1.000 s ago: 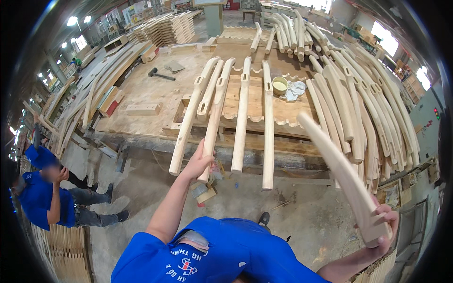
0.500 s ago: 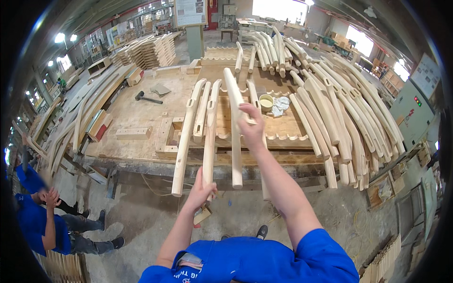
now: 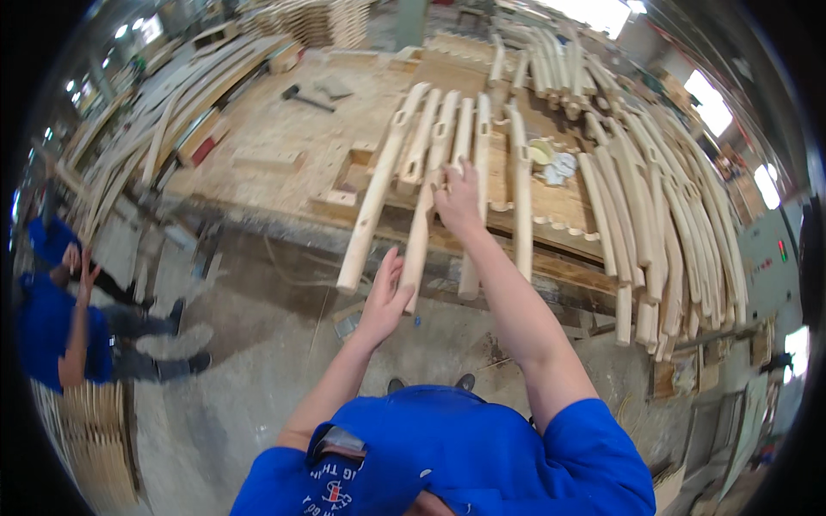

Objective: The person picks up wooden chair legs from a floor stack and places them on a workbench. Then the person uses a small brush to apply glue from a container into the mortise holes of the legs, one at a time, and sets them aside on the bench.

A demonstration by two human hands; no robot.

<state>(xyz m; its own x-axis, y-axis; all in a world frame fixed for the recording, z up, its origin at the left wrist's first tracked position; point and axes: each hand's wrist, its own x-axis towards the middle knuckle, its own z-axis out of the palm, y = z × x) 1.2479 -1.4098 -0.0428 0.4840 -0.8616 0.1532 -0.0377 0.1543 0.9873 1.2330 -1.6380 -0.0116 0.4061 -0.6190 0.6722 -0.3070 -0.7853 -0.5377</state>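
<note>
- The right hand (image 3: pixel 458 199) rests flat on curved wooden pieces (image 3: pixel 471 172) lying across the workbench (image 3: pixel 284 129).
- The left hand (image 3: pixel 385 297), fingers spread, touches one piece's lower end.
- A hammer (image 3: pixel 305 97) lies farther back.

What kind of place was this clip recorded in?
Most likely a woodworking or furniture workshop. Curved wooden pieces lie piled on a rough workbench, a hammer rests on it, and the right hand presses one long wooden piece among several laid side by side.

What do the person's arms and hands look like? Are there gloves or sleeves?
No gloves: both the left hand and right hand are bare. The forearms are bare too. Short bright blue sleeves of a T-shirt cover only the upper arms. No watch or rings show.
</note>
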